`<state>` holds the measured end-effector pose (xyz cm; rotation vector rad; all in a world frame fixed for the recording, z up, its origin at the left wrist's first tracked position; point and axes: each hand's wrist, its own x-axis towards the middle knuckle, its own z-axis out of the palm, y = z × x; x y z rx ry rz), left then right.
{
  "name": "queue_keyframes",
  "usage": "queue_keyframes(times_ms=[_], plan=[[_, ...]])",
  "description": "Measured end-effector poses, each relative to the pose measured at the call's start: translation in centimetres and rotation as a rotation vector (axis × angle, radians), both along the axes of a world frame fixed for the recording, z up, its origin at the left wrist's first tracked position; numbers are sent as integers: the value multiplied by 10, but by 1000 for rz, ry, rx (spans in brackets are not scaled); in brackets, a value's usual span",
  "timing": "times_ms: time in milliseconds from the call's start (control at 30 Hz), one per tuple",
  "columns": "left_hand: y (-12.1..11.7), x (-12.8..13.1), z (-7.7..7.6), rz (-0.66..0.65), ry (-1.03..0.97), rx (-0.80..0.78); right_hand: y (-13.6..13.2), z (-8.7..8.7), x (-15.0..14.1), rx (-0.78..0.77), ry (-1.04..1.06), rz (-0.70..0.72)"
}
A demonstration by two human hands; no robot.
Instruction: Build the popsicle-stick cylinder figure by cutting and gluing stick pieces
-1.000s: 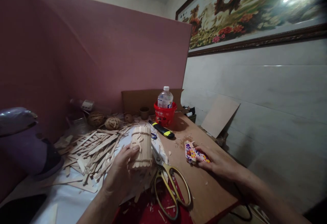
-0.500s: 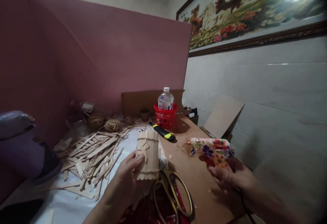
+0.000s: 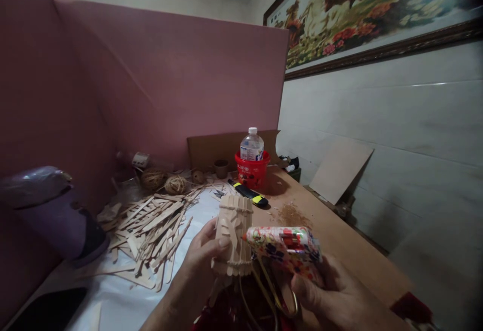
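My left hand (image 3: 206, 250) is closed around a small cylinder of wooden craft sticks (image 3: 234, 220), held upright with its thumb on the front. Thin wood pieces form a raised pattern on that face. My right hand (image 3: 324, 285) grips a flower-patterned glue gun (image 3: 290, 250), whose orange tip is at the right part of the cylinder's front; I cannot tell whether it touches. Below and partly behind the two lie scissors with gold handles (image 3: 294, 303), their blades mostly hidden.
Loose craft sticks (image 3: 147, 235) are heaped on the white sheet at left. Behind stand twine balls (image 3: 175, 185), a red bucket (image 3: 251, 174) with a plastic bottle (image 3: 252, 145), and a small brown pot (image 3: 221, 168). A black-and-yellow utility knife (image 3: 249, 193) lies before the bucket.
My right hand has brought the glue gun left, up to the stick cylinder. The cylinder sits slightly farther right in view, and the whole scene has shifted a little right.
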<state>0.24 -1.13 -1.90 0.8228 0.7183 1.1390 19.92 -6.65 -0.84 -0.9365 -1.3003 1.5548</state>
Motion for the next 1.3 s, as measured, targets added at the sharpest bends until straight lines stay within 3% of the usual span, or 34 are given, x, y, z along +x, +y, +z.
queue_keyframes(times_ms=[333, 733, 1067, 1300], plan=[[2, -3, -5, -62, -24, 35, 7, -7, 5, 37, -9, 72], [2, -1, -2, -36, 0, 14, 6, 0, 0, 2, 83, 132], [3, -2, -3, -38, 9, 9, 5, -4, 3, 21, -13, 43], [3, 0, -4, -21, -1, 2, 5, -2, 1, -11, 59, 84]])
